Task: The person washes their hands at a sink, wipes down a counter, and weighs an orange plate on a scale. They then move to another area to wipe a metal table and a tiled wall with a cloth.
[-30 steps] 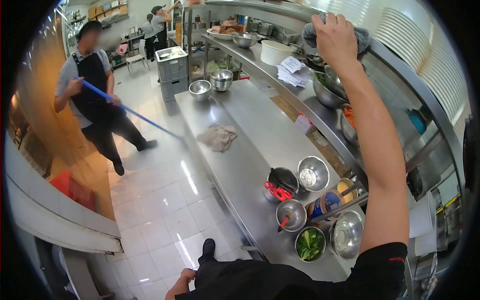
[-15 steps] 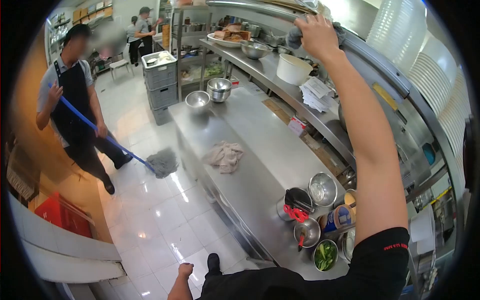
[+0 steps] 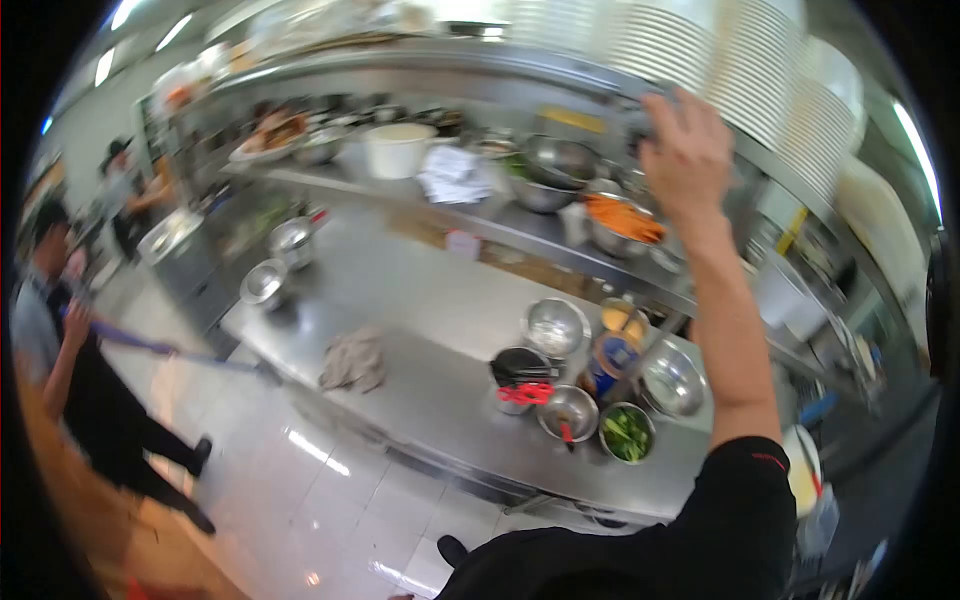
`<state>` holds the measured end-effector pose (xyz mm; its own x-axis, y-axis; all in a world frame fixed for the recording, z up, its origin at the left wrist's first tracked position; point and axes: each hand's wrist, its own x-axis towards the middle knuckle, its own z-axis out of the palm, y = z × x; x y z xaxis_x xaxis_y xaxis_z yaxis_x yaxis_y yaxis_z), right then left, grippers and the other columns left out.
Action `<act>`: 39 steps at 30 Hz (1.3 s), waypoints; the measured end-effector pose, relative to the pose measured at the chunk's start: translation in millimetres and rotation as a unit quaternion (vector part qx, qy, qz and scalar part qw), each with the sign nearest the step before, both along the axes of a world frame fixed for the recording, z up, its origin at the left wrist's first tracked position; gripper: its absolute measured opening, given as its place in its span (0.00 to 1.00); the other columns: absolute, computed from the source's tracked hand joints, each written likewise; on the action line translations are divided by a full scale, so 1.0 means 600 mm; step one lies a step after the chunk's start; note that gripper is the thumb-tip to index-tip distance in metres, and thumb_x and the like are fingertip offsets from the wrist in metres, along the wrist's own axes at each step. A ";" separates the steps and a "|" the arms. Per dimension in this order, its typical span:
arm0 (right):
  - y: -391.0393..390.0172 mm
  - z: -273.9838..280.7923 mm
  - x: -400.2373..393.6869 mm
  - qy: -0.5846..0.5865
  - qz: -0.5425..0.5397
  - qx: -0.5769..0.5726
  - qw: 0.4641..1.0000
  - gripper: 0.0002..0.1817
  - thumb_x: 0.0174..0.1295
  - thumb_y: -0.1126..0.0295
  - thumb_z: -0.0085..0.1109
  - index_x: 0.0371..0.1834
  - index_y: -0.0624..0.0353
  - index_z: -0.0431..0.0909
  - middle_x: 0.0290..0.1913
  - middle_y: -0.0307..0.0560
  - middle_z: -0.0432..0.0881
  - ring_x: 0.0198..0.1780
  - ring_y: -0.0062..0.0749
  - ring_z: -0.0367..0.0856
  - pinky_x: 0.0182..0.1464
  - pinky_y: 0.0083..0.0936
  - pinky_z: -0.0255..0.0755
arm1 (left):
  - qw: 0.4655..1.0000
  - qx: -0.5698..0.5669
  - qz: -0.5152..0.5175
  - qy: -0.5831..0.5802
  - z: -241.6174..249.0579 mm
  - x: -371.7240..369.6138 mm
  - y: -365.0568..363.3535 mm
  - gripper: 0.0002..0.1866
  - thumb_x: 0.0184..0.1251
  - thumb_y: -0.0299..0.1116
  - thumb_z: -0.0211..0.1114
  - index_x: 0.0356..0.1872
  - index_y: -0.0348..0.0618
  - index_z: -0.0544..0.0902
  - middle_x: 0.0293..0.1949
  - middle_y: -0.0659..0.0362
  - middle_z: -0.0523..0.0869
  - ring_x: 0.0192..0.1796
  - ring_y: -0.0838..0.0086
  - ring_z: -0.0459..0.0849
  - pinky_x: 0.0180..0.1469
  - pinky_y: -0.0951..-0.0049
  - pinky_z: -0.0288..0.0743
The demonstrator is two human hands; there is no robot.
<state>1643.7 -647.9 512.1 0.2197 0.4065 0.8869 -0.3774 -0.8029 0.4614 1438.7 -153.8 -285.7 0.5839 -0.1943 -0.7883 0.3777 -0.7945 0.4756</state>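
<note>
My right hand (image 3: 688, 150) is raised to the front rail of the upper shelf (image 3: 560, 72), fingers curled over a grey cloth (image 3: 637, 122) pressed against that rail. The cloth is blurred and mostly hidden by the hand. White stacked bowls (image 3: 735, 60) stand on the shelf just above. Beneath the hand, on the middle shelf, sits a bowl of orange shredded food (image 3: 625, 218). Only a sliver of skin shows at the bottom edge, where my left hand seems to be; its fingers are hidden.
On the steel counter lie a crumpled cloth (image 3: 353, 362), a container with red-handled scissors (image 3: 522, 385), a bowl of greens (image 3: 627, 433) and metal bowls (image 3: 557, 328). A white tub (image 3: 398, 150) stands on the middle shelf. At left, a person (image 3: 95, 370) holds a mop handle.
My view has turned to the right. My right hand has moved right along the shelf rail with the grey cloth. My left fist has dropped almost out of sight.
</note>
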 end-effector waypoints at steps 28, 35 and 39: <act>-0.118 -0.823 -1.117 0.126 -0.283 0.866 0.392 0.41 0.56 0.51 0.59 0.70 0.62 0.63 0.53 0.67 0.81 0.56 0.61 0.80 0.58 0.45 0.74 | 0.759 -0.195 -0.552 -0.285 0.106 -0.121 -0.385 0.13 0.68 0.41 0.58 0.35 0.42 0.84 0.28 0.54 0.86 0.24 0.65 0.83 0.27 0.61 0.76; 0.150 -0.906 -1.492 0.133 -0.374 0.912 0.104 0.44 0.44 0.44 0.68 0.59 0.67 0.72 0.55 0.64 0.81 0.59 0.55 0.80 0.59 0.40 0.75 | 0.410 -0.191 -0.827 -0.333 0.084 -0.145 -0.545 0.13 0.67 0.42 0.57 0.37 0.47 0.86 0.28 0.56 0.87 0.23 0.66 0.84 0.25 0.60 0.77; 0.114 -0.921 -1.541 -0.046 -0.370 0.911 0.178 0.39 0.50 0.47 0.62 0.61 0.64 0.72 0.51 0.66 0.83 0.54 0.55 0.83 0.56 0.42 0.76 | 0.851 0.016 -0.525 0.005 0.160 -0.240 -0.770 0.11 0.63 0.39 0.65 0.30 0.42 0.85 0.22 0.59 0.82 0.19 0.73 0.77 0.20 0.68 0.67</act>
